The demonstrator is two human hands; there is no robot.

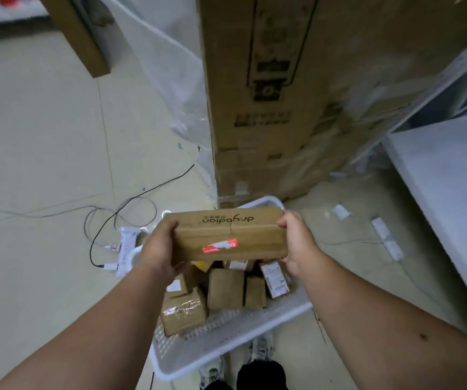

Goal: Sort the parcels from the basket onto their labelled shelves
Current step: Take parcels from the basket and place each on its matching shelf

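You are standing in a parcel storeroom or small depot. A tall printed cardboard carton [297, 94] rises from the pale tiled floor [35, 130], a white basket [226, 350] holds small taped cardboard parcels [225, 288], and a grey-white shelf [452, 178] runs along your right. Loose cables [119, 215] and a power strip [126, 246] lie about.

Straight ahead, passage is blocked by a tall cardboard carton [297, 94] standing just behind the white basket [226, 358]. To the right, a white shelf [446, 178] closes that side. To the left, open floor [35, 136] is crossed by cables [131, 204] and a power strip [126, 249].
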